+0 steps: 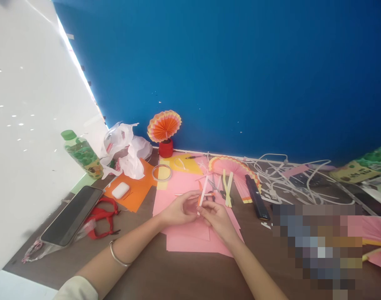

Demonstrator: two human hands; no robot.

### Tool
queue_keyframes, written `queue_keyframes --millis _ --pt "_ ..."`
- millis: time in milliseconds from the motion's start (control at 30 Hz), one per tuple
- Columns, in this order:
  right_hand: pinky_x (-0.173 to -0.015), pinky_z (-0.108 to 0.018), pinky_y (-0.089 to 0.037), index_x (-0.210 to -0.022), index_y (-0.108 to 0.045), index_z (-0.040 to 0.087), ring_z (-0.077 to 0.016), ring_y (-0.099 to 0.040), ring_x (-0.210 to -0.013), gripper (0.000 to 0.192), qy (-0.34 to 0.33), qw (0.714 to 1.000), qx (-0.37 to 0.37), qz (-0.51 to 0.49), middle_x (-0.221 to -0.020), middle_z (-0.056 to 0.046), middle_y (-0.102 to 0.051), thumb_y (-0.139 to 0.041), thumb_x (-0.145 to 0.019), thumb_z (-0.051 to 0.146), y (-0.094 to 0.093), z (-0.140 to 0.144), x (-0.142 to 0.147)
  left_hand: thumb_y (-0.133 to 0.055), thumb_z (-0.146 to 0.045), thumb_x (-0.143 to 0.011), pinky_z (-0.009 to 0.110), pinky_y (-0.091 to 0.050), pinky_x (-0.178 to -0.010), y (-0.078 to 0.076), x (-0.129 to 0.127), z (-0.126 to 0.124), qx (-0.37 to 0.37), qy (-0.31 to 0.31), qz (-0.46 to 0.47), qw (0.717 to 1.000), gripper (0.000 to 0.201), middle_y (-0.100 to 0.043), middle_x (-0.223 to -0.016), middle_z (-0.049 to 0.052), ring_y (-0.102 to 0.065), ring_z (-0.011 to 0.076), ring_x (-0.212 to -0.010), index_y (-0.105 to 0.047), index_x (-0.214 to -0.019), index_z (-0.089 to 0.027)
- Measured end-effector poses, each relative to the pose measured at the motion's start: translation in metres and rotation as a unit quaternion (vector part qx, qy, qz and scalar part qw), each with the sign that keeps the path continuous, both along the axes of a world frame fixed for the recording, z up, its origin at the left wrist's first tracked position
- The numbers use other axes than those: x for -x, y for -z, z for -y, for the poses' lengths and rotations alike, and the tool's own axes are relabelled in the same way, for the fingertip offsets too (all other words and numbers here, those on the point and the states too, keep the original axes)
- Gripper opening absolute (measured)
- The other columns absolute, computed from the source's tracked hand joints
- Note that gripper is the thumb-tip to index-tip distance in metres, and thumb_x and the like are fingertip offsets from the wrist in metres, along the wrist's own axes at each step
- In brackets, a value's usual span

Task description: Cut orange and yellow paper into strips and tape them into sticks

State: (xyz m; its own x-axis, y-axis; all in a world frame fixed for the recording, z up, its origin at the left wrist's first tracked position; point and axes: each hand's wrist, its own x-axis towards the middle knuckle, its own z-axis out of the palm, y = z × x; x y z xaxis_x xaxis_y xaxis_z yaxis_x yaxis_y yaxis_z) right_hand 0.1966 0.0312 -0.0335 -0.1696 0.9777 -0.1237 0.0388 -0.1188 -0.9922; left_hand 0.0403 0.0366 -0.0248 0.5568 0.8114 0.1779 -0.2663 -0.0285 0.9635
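Above the pink paper sheets (190, 243), I hold a narrow paper strip (205, 187), white with some orange near its lower end. It stands up at a slight tilt. My right hand (217, 218) pinches its lower end between thumb and fingers. My left hand (179, 210) is closed round the same end, its fingers curled and thumb touching near the strip. Just behind my hands lie scissors (212, 186), partly hidden, and thin orange strips. Crossed pale yellow strips (228, 189) rest to their right, beside a pleated pink paper fan (232, 168) with a yellow and orange edge.
An orange paper fan (164, 126) stands in a red holder (165, 148) by the blue wall. On the left are a phone (72, 216), a green-capped bottle (82, 154), a plastic bag (128, 150) and a white case (120, 190). White cables (280, 179) tangle at right, behind a black cutter-like object (257, 198).
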Motion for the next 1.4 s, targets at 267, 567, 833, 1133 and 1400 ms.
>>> queue_keyframes --millis 267,567,833,1133,1400 --pt "-0.056 -0.024 -0.043 -0.073 -0.06 0.019 -0.0146 -0.055 -0.066 0.02 0.05 0.995 -0.081 -0.02 -0.074 -0.002 -0.058 -0.067 -0.067 0.036 0.0044 -0.0039 -0.0084 -0.055 -0.003 -0.067 0.034 -0.046 -0.089 -0.0041 0.002 0.003 -0.054 -0.03 -0.067 0.996 0.064 -0.041 -0.133 0.01 -0.037 0.0258 -0.123 -0.041 -0.125 -0.024" --pt "-0.07 -0.027 -0.045 -0.07 -0.058 0.019 -0.0163 -0.056 -0.073 0.018 0.034 0.993 -0.115 0.02 -0.074 -0.002 -0.058 -0.063 -0.071 0.036 0.0021 -0.0024 -0.0059 -0.057 -0.004 -0.066 0.037 -0.04 -0.096 -0.0034 0.0035 0.0034 -0.055 -0.037 -0.07 0.995 0.066 -0.041 -0.133 0.009 -0.037 0.0263 -0.124 -0.041 -0.126 -0.024" --pt "-0.069 -0.028 -0.046 -0.07 -0.059 0.019 -0.0173 -0.057 -0.072 0.019 0.043 0.989 -0.134 0.041 -0.072 -0.002 -0.06 -0.064 -0.07 0.038 0.0083 -0.0037 -0.0059 -0.056 -0.005 -0.067 0.031 -0.05 -0.08 -0.0022 0.002 0.003 -0.017 -0.009 -0.059 0.998 0.065 -0.039 -0.134 0.01 -0.035 0.0276 -0.125 -0.04 -0.126 -0.025" --pt "-0.064 -0.028 -0.048 -0.07 -0.058 0.019 -0.0172 -0.059 -0.07 0.019 0.054 0.993 -0.103 0.03 -0.071 -0.002 -0.061 -0.064 -0.069 0.038 0.0068 -0.0009 -0.0034 -0.057 -0.003 -0.067 0.034 -0.046 -0.088 -0.0036 0.0014 0.0031 -0.022 -0.007 -0.051 0.998 0.062 -0.042 -0.132 0.009 -0.037 0.0254 -0.124 -0.044 -0.124 -0.024" --pt "-0.062 -0.027 -0.047 -0.067 -0.057 0.019 -0.0161 -0.058 -0.067 0.019 0.095 0.989 -0.11 0.025 -0.07 -0.002 -0.06 -0.064 -0.069 0.036 0.0024 0.0013 -0.0004 -0.069 -0.022 -0.067 0.038 -0.046 -0.084 0.002 -0.0012 0.0001 0.102 -0.018 0.002 0.995 0.064 -0.048 -0.126 0.013 -0.049 0.0259 -0.113 -0.04 -0.124 -0.024"
